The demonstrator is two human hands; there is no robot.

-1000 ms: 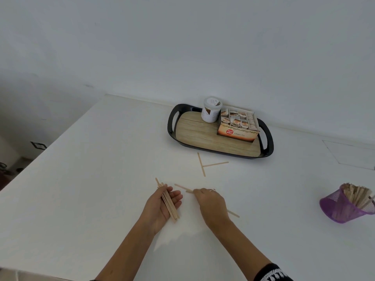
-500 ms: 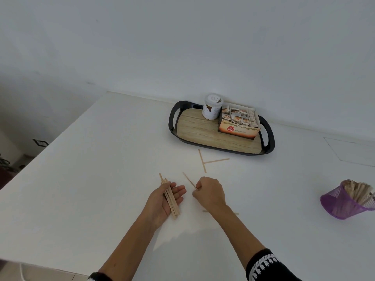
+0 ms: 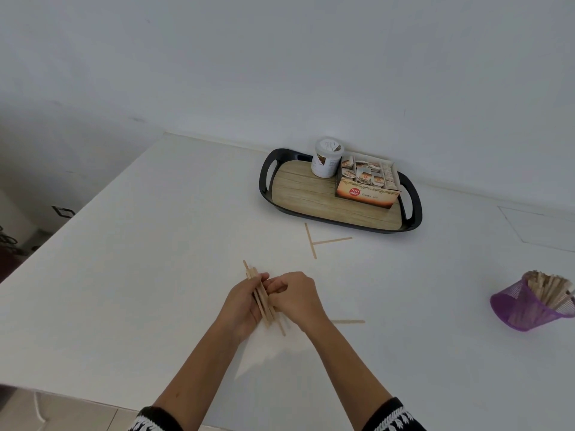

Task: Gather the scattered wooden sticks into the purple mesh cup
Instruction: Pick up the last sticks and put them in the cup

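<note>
My left hand (image 3: 241, 306) holds a bundle of wooden sticks (image 3: 259, 293) over the white table. Pressed against the same bundle, my right hand (image 3: 295, 298) has its fingers curled round a stick that it lays in with the others. Two loose sticks (image 3: 314, 242) lie in a T shape in front of the tray. One more stick (image 3: 348, 321) lies flat just right of my right wrist. The purple mesh cup (image 3: 522, 309) stands tilted at the far right, with several sticks in it.
A black tray (image 3: 342, 200) with a wooden bottom sits at the back, carrying a white tub (image 3: 326, 157) and an open box of tea bags (image 3: 368, 181). The table's left edge (image 3: 77, 213) drops to the floor.
My right hand lifted a stick off the table and brought it left into the bundle in my left hand. The two hands now meet.
</note>
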